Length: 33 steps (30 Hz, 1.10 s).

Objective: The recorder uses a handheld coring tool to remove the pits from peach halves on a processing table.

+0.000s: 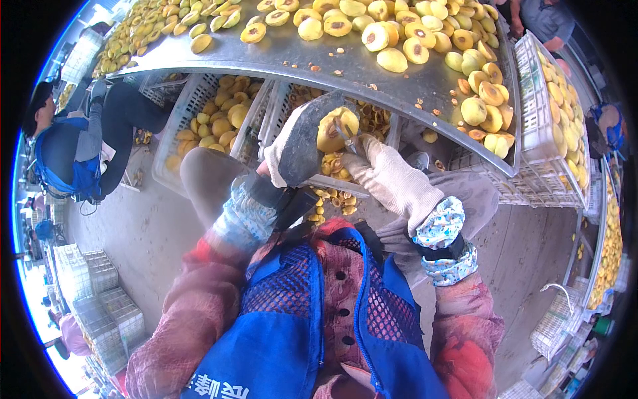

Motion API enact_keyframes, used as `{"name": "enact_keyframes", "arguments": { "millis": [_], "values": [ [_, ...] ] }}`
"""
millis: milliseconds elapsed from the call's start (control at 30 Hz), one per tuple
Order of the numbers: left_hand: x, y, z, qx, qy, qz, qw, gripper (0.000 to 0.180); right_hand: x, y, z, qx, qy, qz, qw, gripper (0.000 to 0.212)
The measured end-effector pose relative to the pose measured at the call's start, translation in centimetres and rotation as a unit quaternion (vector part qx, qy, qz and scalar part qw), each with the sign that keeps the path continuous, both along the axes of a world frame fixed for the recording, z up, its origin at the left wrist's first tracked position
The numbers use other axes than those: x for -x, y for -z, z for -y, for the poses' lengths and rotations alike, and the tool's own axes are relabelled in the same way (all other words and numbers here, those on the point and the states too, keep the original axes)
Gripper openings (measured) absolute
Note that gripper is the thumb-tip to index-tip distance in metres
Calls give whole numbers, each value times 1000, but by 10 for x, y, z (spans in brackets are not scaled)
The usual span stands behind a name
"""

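Observation:
My left hand (302, 143), in a pale glove with a dark grey coating, is closed round a yellow peach half (327, 138) with its cut side up. From the right, my right hand (397, 178) in a beige knit glove grips a small metal pitting tool (348, 137). The tool's tip lies against the cut face of the peach, and its exact shape is hard to make out. Both hands are over my lap at the near edge of a metal table (279, 63), on which many peach halves (392, 36) are heaped, some with brown pits showing.
Under the table stand a white crate of peaches (174, 136) and others with peach scraps (377, 120). A tall crate of halves (555, 126) is at the right. One person (73, 143) sits at the left. Stacked crates (106, 299) stand behind on the left, a basket (553, 322) on the right.

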<state>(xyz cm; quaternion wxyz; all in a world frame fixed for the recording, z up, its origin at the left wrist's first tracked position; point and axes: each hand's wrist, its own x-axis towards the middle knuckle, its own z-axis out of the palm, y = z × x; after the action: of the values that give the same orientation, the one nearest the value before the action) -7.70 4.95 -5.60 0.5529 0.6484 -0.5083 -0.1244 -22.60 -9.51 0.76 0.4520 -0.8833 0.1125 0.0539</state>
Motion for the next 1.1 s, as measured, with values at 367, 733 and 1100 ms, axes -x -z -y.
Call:
{"name": "enact_keyframes", "arguments": {
  "millis": [367, 733, 1100],
  "values": [
    [-29, 0, 12, -40, 162, 13, 986, 71, -8, 18, 19, 71, -112, -158, 979, 41],
    [-7, -41, 17, 47, 171, 110, 978, 61, 4, 89, 23, 77, -107, 66, 989, 35],
    [-1, 10, 17, -20, 92, -104, 990, 33, 16, 21, 6, -669, 100, -148, 722, 30]
  ]
}}
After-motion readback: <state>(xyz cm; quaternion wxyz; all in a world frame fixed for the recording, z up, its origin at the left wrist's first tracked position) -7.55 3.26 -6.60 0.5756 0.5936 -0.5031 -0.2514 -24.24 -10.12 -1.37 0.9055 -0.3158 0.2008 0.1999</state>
